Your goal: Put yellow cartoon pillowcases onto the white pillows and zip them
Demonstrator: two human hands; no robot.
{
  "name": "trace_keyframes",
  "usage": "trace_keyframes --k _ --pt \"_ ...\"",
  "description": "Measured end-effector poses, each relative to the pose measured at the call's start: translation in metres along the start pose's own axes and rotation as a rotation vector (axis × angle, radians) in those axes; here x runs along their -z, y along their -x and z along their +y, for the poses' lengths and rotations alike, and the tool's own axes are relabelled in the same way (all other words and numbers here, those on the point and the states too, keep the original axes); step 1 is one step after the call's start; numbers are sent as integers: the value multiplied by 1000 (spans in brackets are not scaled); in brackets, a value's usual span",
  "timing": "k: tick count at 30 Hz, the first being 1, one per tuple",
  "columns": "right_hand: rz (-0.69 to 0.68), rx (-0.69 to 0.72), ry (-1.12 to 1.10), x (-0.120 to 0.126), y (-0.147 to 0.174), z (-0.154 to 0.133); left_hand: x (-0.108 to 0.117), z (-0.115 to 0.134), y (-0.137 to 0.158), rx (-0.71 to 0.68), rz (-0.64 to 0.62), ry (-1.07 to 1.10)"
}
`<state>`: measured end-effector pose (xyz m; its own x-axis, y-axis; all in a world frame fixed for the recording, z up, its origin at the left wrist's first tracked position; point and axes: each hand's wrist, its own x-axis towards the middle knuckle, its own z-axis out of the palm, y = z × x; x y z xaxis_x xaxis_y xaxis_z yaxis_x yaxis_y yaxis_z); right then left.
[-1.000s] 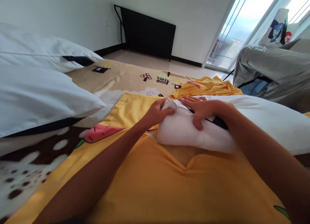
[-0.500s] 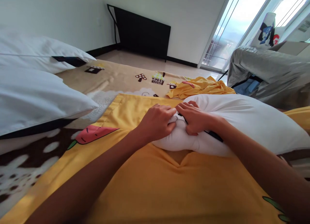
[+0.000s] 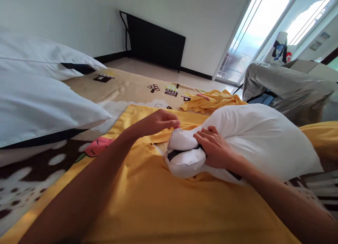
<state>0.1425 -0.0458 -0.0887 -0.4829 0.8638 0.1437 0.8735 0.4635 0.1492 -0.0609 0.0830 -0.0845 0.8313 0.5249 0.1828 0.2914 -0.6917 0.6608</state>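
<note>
A white pillow (image 3: 253,142) lies bunched on a yellow cloth cover (image 3: 169,208) with a pink carrot print. Its narrow near end is folded double, with a dark strip showing between the folds. My right hand (image 3: 215,147) is closed around the squeezed part just behind that end. At the tip of the folded end, my left hand (image 3: 161,122) has its fingers pinched together; whether they grip the pillow or the yellow cloth is hidden. A pale edge strip, possibly a zip, runs along an opening in the cover beside the pillow's end.
Two white pillows (image 3: 47,103) are stacked at the left on a patterned beige and brown blanket (image 3: 126,82). Crumpled yellow cloth (image 3: 213,99) lies beyond the white pillow. A black panel (image 3: 155,39) leans by the wall, and a grey-covered object (image 3: 287,82) stands at the right.
My left hand has moved left and up from the bunched middle to the pillow's tip. The pillow's folded end now shows spread leftwards, while my right hand keeps its grip.
</note>
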Motion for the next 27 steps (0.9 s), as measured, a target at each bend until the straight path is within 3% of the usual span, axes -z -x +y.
trace_keyframes --k 4,8,15,20,24,27 --pt "22 -64 34 3 16 -21 -25 -36 -10 146 -191 -384" --pt "44 -53 20 11 26 -28 -52 -49 -13 147 -265 -486" --pt "24 -123 -46 64 25 -10 -66 -56 -14 102 -152 -555" --pt "21 -193 32 108 31 2 -71 -70 -17 61 -56 -519" --pt "122 -221 106 132 27 5 -76 -73 -17 125 48 -476" --pt "172 -227 131 135 13 0 -73 -69 -16 224 137 -421"
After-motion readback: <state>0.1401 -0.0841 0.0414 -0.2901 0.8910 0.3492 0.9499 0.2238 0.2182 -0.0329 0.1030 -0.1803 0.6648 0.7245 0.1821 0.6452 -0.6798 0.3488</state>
